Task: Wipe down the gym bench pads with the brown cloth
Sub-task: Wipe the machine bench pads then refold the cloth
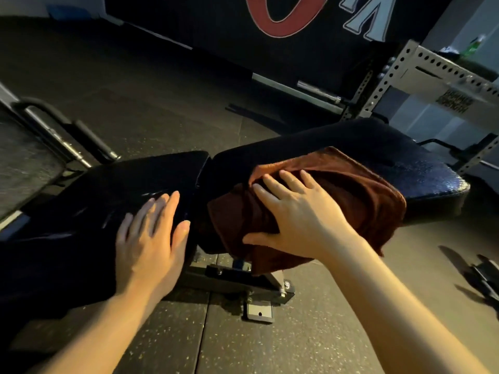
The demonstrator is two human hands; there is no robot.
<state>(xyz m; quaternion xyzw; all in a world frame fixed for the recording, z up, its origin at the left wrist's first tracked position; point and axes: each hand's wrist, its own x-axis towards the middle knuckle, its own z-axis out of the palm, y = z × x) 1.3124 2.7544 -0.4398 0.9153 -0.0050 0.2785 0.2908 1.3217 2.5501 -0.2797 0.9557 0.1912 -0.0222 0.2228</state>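
Note:
A black gym bench runs across the view in two pads: a seat pad (140, 179) on the left and a longer back pad (364, 141) on the right, with a narrow gap between them. The brown cloth (359, 190) lies bunched over the near side of the back pad and hangs down past its edge. My right hand (294, 209) presses flat on the cloth with spread fingers, thumb against its lower fold. My left hand (151, 238) rests flat on the near edge of the seat pad, fingers straight, holding nothing.
The bench frame and foot (259, 311) stand on dark rubber flooring below the pads. A perforated steel rack (442, 74) rises at the right, and a barbell (318, 91) lies by the wall. Another machine's handles (67, 130) sit at the left; black gear (483, 276) lies at the right edge.

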